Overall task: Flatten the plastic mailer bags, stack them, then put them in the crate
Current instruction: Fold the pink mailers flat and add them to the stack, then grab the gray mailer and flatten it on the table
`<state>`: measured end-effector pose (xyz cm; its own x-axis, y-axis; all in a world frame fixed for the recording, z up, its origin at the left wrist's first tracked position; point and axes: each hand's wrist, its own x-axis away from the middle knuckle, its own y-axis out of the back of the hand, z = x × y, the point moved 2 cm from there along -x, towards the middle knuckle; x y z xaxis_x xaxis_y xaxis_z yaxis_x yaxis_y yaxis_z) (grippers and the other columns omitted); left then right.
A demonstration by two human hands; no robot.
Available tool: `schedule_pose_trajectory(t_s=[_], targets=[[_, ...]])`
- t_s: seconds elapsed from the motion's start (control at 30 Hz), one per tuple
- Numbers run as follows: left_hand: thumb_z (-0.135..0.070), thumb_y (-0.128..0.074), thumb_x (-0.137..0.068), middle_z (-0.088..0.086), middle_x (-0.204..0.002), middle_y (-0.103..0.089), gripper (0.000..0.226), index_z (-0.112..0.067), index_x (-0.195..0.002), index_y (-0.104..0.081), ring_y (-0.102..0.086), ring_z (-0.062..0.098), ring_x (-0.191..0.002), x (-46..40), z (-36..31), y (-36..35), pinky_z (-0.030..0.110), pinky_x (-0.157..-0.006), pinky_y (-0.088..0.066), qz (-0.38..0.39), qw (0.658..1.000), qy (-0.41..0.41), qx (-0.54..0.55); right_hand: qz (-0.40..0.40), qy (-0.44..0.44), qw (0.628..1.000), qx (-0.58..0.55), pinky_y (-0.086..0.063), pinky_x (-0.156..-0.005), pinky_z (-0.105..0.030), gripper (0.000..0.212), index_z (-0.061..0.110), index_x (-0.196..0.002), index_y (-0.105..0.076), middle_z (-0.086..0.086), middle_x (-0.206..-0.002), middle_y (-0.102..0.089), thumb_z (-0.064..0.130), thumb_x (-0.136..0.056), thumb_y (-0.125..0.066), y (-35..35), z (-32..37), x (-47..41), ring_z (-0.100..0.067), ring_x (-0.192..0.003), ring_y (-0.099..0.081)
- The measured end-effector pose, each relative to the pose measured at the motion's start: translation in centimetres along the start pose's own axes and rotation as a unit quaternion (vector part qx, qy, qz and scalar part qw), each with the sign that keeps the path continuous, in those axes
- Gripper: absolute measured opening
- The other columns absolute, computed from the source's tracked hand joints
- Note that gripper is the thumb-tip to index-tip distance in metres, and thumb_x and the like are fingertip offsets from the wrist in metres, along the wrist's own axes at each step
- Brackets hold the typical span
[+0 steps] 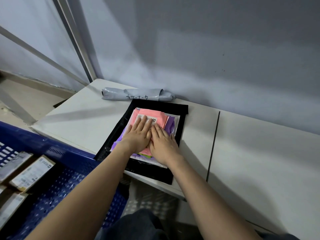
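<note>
A stack of mailer bags lies on the white table (83,118). A large black mailer (155,105) is at the bottom, with white and purple mailers (170,124) above it. A pink mailer (155,113) with a white label is on top. My left hand (138,135) and my right hand (163,143) lie flat, palms down, side by side on the pink mailer, fingers together and pressing. A grey rolled-up mailer (136,95) with handwriting lies behind the stack against the wall. The blue crate (57,151) stands at the lower left.
Several labelled cardboard parcels (32,172) lie inside the crate. A grey wall rises right behind the table. A seam (213,144) splits the tabletop to the right of the stack. Floor and metal frame bars show at the far left.
</note>
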<state>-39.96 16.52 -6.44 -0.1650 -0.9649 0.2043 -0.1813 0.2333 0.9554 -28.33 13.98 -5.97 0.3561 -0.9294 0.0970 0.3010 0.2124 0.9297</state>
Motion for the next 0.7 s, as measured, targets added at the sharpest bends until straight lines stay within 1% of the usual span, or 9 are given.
schedule_pose_trajectory(t_s=[0.03,0.1,0.17,0.23,0.27,0.37,0.43,0.53,0.7], targets=[[-0.03,-0.019,-0.102,0.0,-0.16,0.007,0.053,-0.021,-0.151,-0.002,0.008,0.018,-0.148,0.1,-0.2,0.4,0.043,-0.118,-0.003,-0.01,1.0,0.0,0.009,-0.006,0.004,1.0,0.0,-0.011,-0.119,-0.05,0.059,0.013,-0.151,-0.012,-0.001,-0.161,-0.007,0.032,-0.099,-0.032,0.5,0.0,-0.1,-0.017,-0.148,-0.009],[-0.03,-0.032,-0.099,0.003,-0.16,-0.008,0.053,-0.02,-0.149,-0.021,-0.011,0.023,-0.147,0.1,-0.6,1.5,0.044,-0.117,-0.015,-0.05,0.997,0.007,0.052,-0.025,0.009,1.0,-0.004,-0.02,-0.116,-0.05,0.056,0.014,-0.147,-0.023,-0.003,-0.156,-0.02,0.033,-0.096,-0.038,1.7,-0.2,-0.2,-0.022,-0.143,-0.023],[-0.037,-0.04,-0.089,0.006,-0.154,-0.024,0.052,-0.019,-0.139,-0.04,-0.03,0.029,-0.139,0.0,-0.9,3.0,0.045,-0.112,-0.028,-0.085,0.991,0.019,0.1,-0.044,0.006,0.999,-0.017,-0.03,-0.11,-0.048,0.054,0.014,-0.144,-0.028,-0.007,-0.15,-0.028,0.034,-0.095,-0.039,3.0,-0.6,-0.4,-0.027,-0.136,-0.031],[-0.044,-0.04,-0.082,0.005,-0.145,-0.034,0.055,-0.02,-0.13,-0.05,-0.038,0.028,-0.131,-0.2,-1.1,4.4,0.045,-0.106,-0.036,-0.109,0.986,0.022,0.12,-0.073,-0.007,0.997,-0.031,-0.039,-0.102,-0.045,0.05,0.014,-0.141,-0.033,-0.01,-0.142,-0.035,0.032,-0.096,-0.04,4.3,-1.6,-0.6,-0.031,-0.13,-0.036],[-0.044,-0.042,-0.083,0.003,-0.141,-0.038,0.051,-0.021,-0.127,-0.053,-0.04,0.027,-0.129,-0.6,-1.1,4.9,0.044,-0.104,-0.038,-0.125,0.985,0.018,0.119,-0.087,-0.018,0.996,-0.033,-0.041,-0.099,-0.044,0.047,0.013,-0.139,-0.036,-0.011,-0.138,-0.038,0.03,-0.095,-0.042,4.8,-2.2,-0.8,-0.031,-0.128,-0.039],[-0.032,-0.052,-0.088,0.004,-0.138,-0.042,0.04,-0.019,-0.126,-0.055,-0.039,0.025,-0.129,-2.2,-1.1,5.9,0.041,-0.101,-0.038,-0.164,0.98,0.013,0.11,-0.101,-0.061,0.992,-0.043,-0.042,-0.097,-0.043,0.044,0.008,-0.134,-0.041,-0.014,-0.133,-0.04,0.022,-0.092,-0.046,6.0,-4.6,-1.6,-0.033,-0.126,-0.04],[-0.027,-0.052,-0.089,0.004,-0.141,-0.04,0.041,-0.019,-0.13,-0.052,-0.037,0.025,-0.132,-3.6,-1.0,6.2,0.042,-0.103,-0.036,-0.163,0.983,0.008,0.088,-0.104,-0.082,0.99,-0.046,-0.042,-0.098,-0.044,0.043,0.007,-0.133,-0.041,-0.014,-0.133,-0.04,0.02,-0.092,-0.046,6.3,-6.0,-2.4,-0.033,-0.126,-0.04],[-0.024,-0.05,-0.089,0.002,-0.147,-0.035,0.046,-0.021,-0.134,-0.047,-0.034,0.025,-0.135,-5.6,-0.8,6.4,0.042,-0.106,-0.032,-0.152,0.986,0.008,0.064,-0.094,-0.095,0.99,-0.035,-0.042,-0.097,-0.044,0.042,0.007,-0.132,-0.04,-0.013,-0.132,-0.04,0.02,-0.093,-0.044,6.5,-7.6,-3.8,-0.031,-0.126,-0.039],[-0.026,-0.043,-0.091,0.002,-0.148,-0.036,0.041,-0.021,-0.131,-0.05,-0.034,0.025,-0.134,-9.0,0.3,6.1,0.041,-0.109,-0.031,-0.16,0.986,0.01,0.04,-0.083,-0.088,0.993,-0.017,-0.043,-0.094,-0.042,0.035,0.006,-0.126,-0.041,-0.011,-0.131,-0.04,0.02,-0.094,-0.042,6.5,-8.8,-7.0,-0.029,-0.121,-0.041]])
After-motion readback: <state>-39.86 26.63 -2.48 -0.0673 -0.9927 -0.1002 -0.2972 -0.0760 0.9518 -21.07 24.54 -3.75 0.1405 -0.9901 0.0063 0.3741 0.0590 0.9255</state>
